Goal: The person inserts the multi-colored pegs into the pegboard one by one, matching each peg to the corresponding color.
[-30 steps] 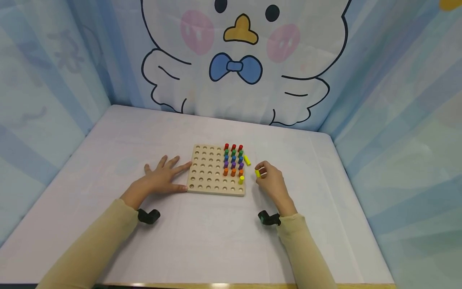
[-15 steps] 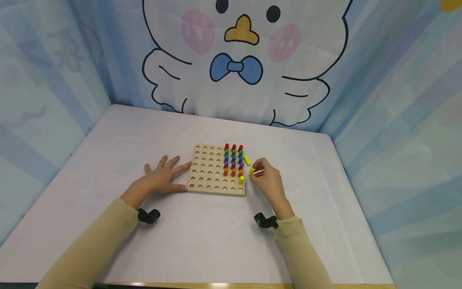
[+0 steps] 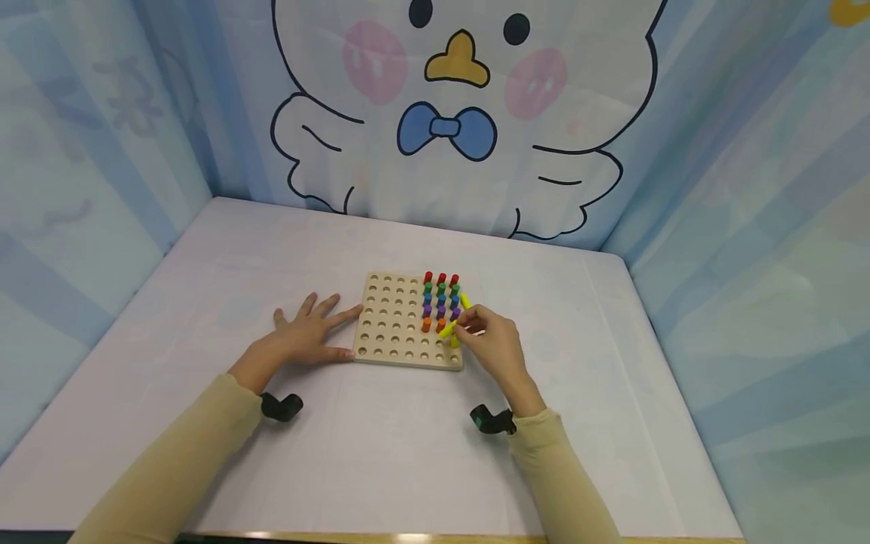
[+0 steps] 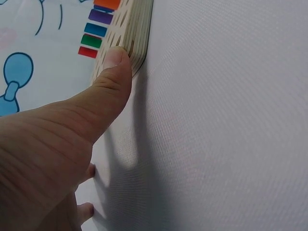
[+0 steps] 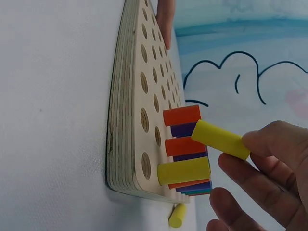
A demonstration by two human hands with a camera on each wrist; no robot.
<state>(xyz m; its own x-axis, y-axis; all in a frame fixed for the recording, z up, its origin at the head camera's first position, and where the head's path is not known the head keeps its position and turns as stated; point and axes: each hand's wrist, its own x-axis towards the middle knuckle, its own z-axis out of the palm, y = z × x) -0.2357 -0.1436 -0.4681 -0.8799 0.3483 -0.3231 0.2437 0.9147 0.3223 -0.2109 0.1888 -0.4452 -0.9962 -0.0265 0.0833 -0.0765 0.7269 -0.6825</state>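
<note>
A wooden pegboard [image 3: 390,325] with rows of round holes lies on the table. Red, green, blue, purple and orange pegs [image 3: 426,326] stand in its right-hand columns. One yellow peg [image 5: 185,171] is upright in the row nearer the person. My right hand [image 3: 499,344] pinches another yellow peg [image 5: 220,139] by one end, tilted above the board and apart from the holes. My left hand [image 3: 302,336] lies spread at the board's left edge, its thumb [image 4: 113,60] touching the near corner. A loose yellow peg [image 5: 177,215] lies on the table beyond the board's right edge.
A white cloth covers the table [image 3: 381,446], whose front edge runs along the bottom of the head view. Printed curtains [image 3: 442,181] enclose the back and both sides. A black wrist camera [image 3: 282,408] sits on the left wrist, another [image 3: 492,420] on the right.
My right hand has moved left from beside the board to over its right side, carrying the yellow peg, which has tilted. My left hand has stayed in place.
</note>
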